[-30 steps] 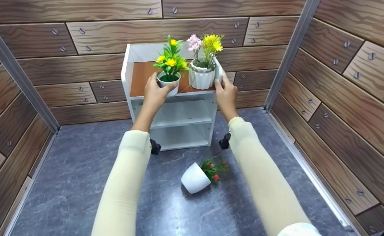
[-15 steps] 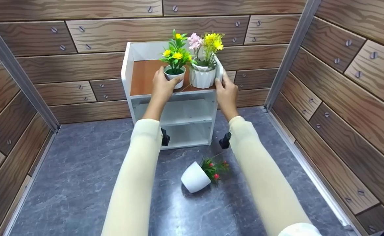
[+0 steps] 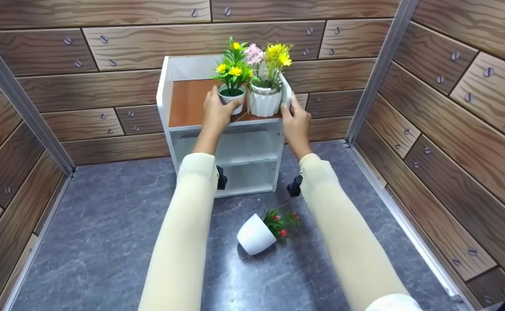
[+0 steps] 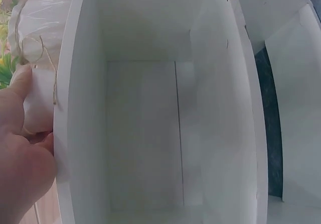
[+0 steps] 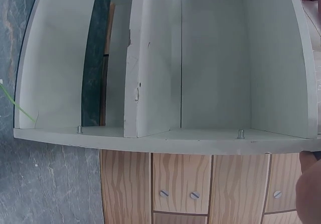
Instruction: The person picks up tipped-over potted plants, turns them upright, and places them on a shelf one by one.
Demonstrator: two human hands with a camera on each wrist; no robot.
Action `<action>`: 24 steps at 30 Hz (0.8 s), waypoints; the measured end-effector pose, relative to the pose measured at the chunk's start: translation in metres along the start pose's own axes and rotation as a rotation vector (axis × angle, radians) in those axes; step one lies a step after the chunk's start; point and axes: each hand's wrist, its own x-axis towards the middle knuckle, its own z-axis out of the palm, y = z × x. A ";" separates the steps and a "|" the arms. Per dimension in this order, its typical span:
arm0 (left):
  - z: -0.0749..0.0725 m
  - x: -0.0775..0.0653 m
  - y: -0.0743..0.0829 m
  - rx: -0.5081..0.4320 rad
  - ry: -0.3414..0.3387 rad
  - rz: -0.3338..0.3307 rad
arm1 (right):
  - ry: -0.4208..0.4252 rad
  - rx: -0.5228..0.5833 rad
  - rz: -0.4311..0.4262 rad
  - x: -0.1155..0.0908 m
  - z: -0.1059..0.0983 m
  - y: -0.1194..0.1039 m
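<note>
My left hand (image 3: 219,113) grips a small white flowerpot (image 3: 238,108) with artificial green leaves and yellow flowers (image 3: 234,71), thumb across its front. It stands on the brown top of a white shelf unit (image 3: 164,93), right beside a fluted white flowerpot (image 3: 264,103) with pink and yellow flowers. Twine hangs from the fluted pot in the left wrist view. With fingers behind and thumb in front, my right hand (image 3: 296,125) holds the unit's right side panel (image 3: 286,90). In the right wrist view, only part of that hand (image 5: 308,189) shows at the right edge.
A white flowerpot (image 3: 256,235) with red flowers (image 3: 283,233) lies on its side on the grey marbled floor (image 3: 105,233) in front of the unit. Wood-patterned walls (image 3: 127,43) enclose the space. Inside the unit are white shelves (image 4: 150,133).
My left hand has moved the yellow-flowered flowerpot to the right and slightly back, up close to the fluted one. The right hand has stayed on the side panel.
</note>
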 end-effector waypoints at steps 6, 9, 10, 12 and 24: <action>0.001 0.000 -0.002 -0.010 0.000 0.020 | 0.005 -0.001 0.000 0.000 -0.001 0.000; 0.000 0.000 -0.002 -0.029 -0.006 0.010 | 0.002 0.017 0.000 0.001 0.000 -0.001; 0.000 0.000 -0.002 -0.032 -0.009 0.006 | 0.001 0.024 -0.002 0.001 0.000 -0.001; -0.001 0.000 -0.003 -0.029 -0.013 0.004 | 0.003 0.034 -0.005 0.001 0.000 -0.001; -0.010 -0.019 -0.009 0.011 0.017 0.098 | 0.010 0.027 0.000 0.000 0.000 0.001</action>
